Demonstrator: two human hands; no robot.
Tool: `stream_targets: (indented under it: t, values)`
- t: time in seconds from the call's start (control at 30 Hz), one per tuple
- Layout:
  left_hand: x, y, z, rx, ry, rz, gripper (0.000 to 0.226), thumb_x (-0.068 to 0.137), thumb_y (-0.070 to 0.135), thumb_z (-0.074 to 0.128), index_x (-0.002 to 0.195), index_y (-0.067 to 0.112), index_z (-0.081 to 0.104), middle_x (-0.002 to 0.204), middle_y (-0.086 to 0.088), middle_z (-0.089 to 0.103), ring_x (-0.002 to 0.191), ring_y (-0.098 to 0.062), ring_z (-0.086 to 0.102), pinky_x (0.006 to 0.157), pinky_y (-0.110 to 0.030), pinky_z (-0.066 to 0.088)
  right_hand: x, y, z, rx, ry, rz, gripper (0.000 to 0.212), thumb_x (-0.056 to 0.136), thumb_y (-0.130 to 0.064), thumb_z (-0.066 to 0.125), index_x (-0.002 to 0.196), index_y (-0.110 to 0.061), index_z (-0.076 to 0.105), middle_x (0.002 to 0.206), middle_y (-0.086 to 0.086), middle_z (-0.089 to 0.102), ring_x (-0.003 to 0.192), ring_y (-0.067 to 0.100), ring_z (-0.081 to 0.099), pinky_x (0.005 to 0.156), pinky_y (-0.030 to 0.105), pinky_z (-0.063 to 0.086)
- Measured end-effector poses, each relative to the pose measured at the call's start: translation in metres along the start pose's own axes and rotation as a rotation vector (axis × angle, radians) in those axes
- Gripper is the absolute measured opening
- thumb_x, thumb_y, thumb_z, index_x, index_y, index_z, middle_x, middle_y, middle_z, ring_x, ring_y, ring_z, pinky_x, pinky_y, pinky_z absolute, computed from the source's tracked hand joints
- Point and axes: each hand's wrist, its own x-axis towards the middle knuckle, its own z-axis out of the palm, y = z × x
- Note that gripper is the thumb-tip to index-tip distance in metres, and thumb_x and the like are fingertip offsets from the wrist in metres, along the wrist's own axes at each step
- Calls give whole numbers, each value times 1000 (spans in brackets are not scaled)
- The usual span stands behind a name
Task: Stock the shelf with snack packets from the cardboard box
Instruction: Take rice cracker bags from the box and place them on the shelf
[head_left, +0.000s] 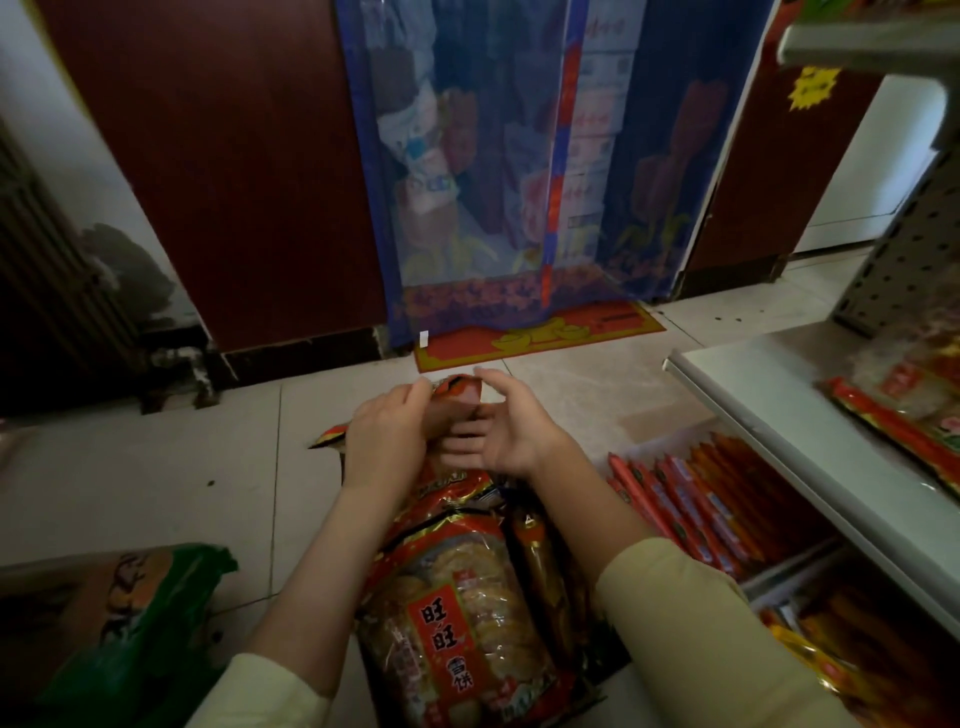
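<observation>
head view: the left hand (387, 436) and right hand (511, 426) meet over the tiled floor (156, 457), both reaching forward from pale yellow sleeves (691, 613). between them is a red and orange snack packet (457, 389), held up above the pile it belongs to. the left hand's fingers (415, 392) are curled over the packet's upper edge and grip it. the right hand's fingers (462, 436) are straight and a little spread. its palm is turned toward the packet and its thumb is raised by the packet's top corner. whether these fingers touch the wrapper cannot be told.

just below the hands lies a pile of packets (457, 623), red wrappers with round pale crackers showing through a clear window. the nearest one faces up between the forearms.

to the right stands a white shelf (753, 405). a few red packets (909, 410) lie flat on its upper board. on the level beneath, a row of red packets (691, 499) stands on edge, packed side by side.

at lower left a green bag (140, 623) rests on the floor. ahead, a blue mesh curtain (519, 156) hangs in a doorway, with a red doormat (535, 332) at its foot.
</observation>
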Motion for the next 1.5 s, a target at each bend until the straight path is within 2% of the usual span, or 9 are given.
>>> stream_targets:
  t: [0.17,0.33,0.43,0.6,0.73,0.83,1.0,1.33,1.5]
  values:
    - [-1,19,-12,-137,153,243,30,63,2,73,84,12,55,71,-7,62,63,-28,60,55,-29,40,-10,-13,-3,286,-143,-40,78,79,-55,66,126,6,53,126,24,58,116,40,56,100,58,42]
    - [-9,34,-13,-257,147,315,25,65,-2,79,83,5,63,82,-10,66,73,-27,61,67,-29,42,-32,-20,-16,211,-2,-211,41,86,-21,66,120,-1,58,103,22,67,92,35,66,66,46,60]
    - [-4,51,-29,-381,21,316,20,89,27,60,89,7,63,82,-5,65,76,-20,61,66,-30,48,-51,-29,-27,145,33,-298,36,91,-15,58,124,-2,54,101,18,68,89,28,67,75,41,58]
    - [17,84,-46,-747,14,-150,32,92,46,46,102,18,58,99,2,65,94,-12,59,80,-34,51,-88,-44,-49,123,111,-430,43,89,-15,60,130,-5,52,95,12,74,79,22,71,68,32,59]
    - [42,109,-38,-932,208,-947,60,86,40,64,129,6,38,130,-14,48,120,-29,47,102,-45,39,-118,-54,-72,140,111,-538,43,89,-14,61,130,-8,51,98,12,74,82,23,72,69,36,61]
    - [43,137,-43,-1440,-174,-1297,83,69,68,66,123,11,42,118,-12,59,106,-26,59,89,-44,49,-136,-58,-86,179,105,-629,40,89,-10,58,129,-7,51,95,12,74,75,23,73,56,30,58]
    - [34,201,-51,-1792,-863,-896,47,88,50,54,101,6,60,94,-8,67,85,-17,66,81,-32,54,-151,-64,-102,206,77,-785,63,82,-11,64,140,-2,41,133,26,55,113,36,61,80,41,57]
    - [40,222,-25,-1691,-950,-581,17,93,17,57,90,0,61,75,-11,62,69,-17,64,67,-23,57,-181,-70,-135,188,109,-906,66,76,12,57,137,-5,41,130,26,56,114,40,59,96,54,48]
    - [48,243,-22,-1464,-918,-596,48,86,30,67,120,1,50,111,-12,63,94,-18,63,74,-21,49,-210,-76,-160,186,206,-1058,66,73,16,54,133,-10,44,127,22,59,112,37,60,94,51,50]
